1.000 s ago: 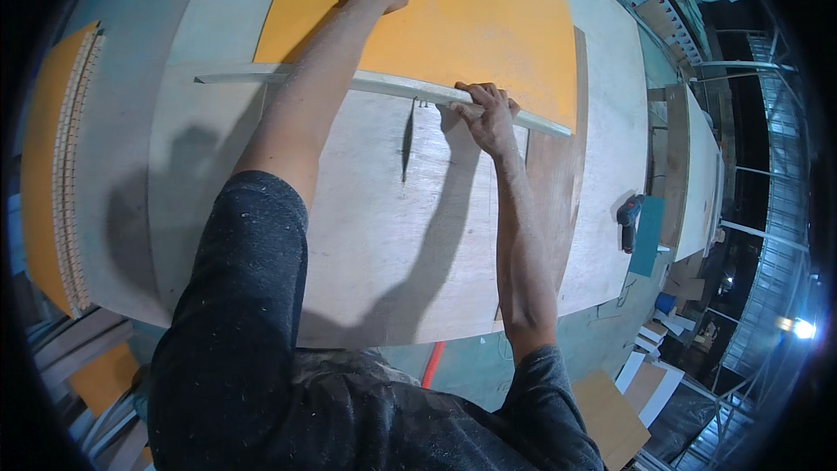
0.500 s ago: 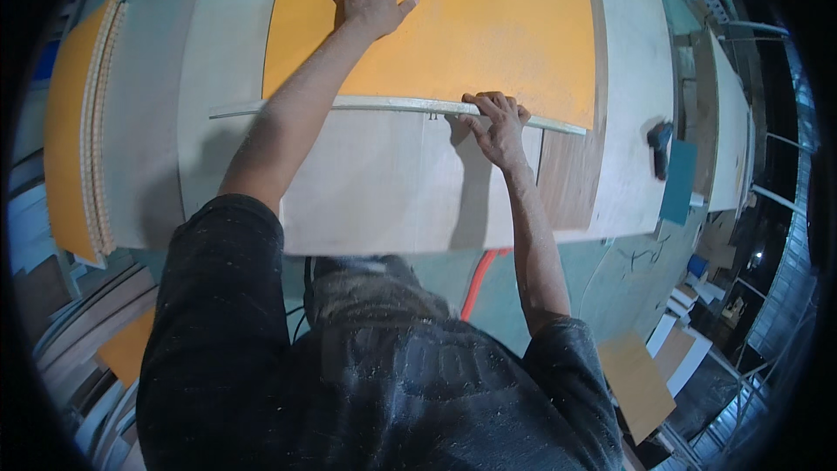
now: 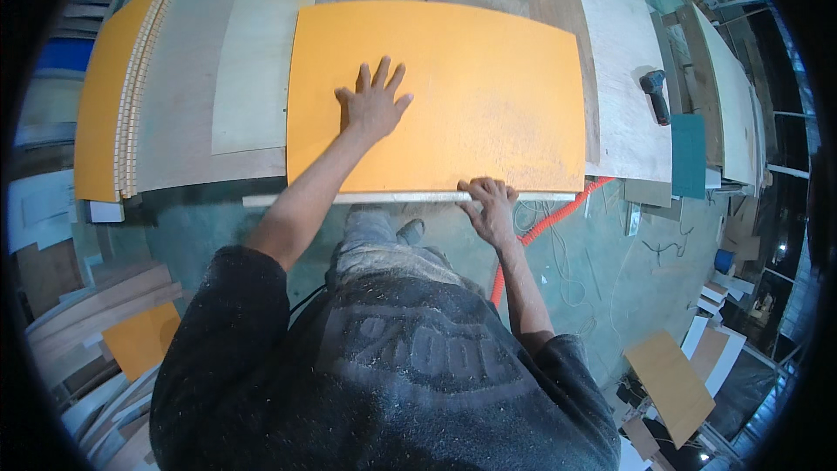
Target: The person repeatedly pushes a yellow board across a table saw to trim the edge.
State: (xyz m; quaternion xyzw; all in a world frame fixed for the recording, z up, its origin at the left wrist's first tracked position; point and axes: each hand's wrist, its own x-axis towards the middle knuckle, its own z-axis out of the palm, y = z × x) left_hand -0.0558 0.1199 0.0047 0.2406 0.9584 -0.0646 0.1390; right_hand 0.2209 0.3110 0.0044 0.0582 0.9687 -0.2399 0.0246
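A large rectangular orange panel (image 3: pixel 488 78) lies flat on the worktable, its near side at the table's front edge. My left hand (image 3: pixel 373 112) rests on its surface with the fingers spread. Along the near side runs a long pale strip (image 3: pixel 384 198) that sticks out past the panel's left corner. My right hand (image 3: pixel 490 211) is closed over this strip toward the right, fingers on top at the panel's edge. What the thumb touches underneath is hidden. Some dusty marks show on the panel's right part.
A stack of orange-topped boards (image 3: pixel 109 113) stands at the left. On the table's right side lies a dark handheld power tool (image 3: pixel 656 98), near a teal sheet (image 3: pixel 689 157). An orange-red hose (image 3: pixel 558 216) and thin cables run on the floor. Board offcuts (image 3: pixel 671 388) lean at lower right.
The orange panel and the pale strip have come toward my body, up to the table's front edge. Both hands moved with them, keeping their places. More boards show beyond the panel.
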